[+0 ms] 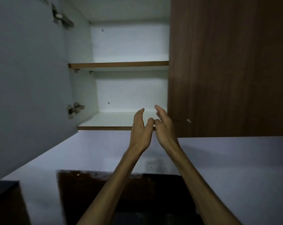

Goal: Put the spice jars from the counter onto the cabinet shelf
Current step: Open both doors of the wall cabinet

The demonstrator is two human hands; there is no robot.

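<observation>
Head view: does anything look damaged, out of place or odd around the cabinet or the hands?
One small flaw: a pale chip mars the closed brown door near its lower left. Oddly for this task, no spice jar is visible; both shelves look bare, and the left hand and right hand reach the lower shelf holding nothing.

Dim, soft, wide-angle edge distortion.

A closed brown cabinet door (226, 65) hangs above a white wall socket (158, 168).
</observation>
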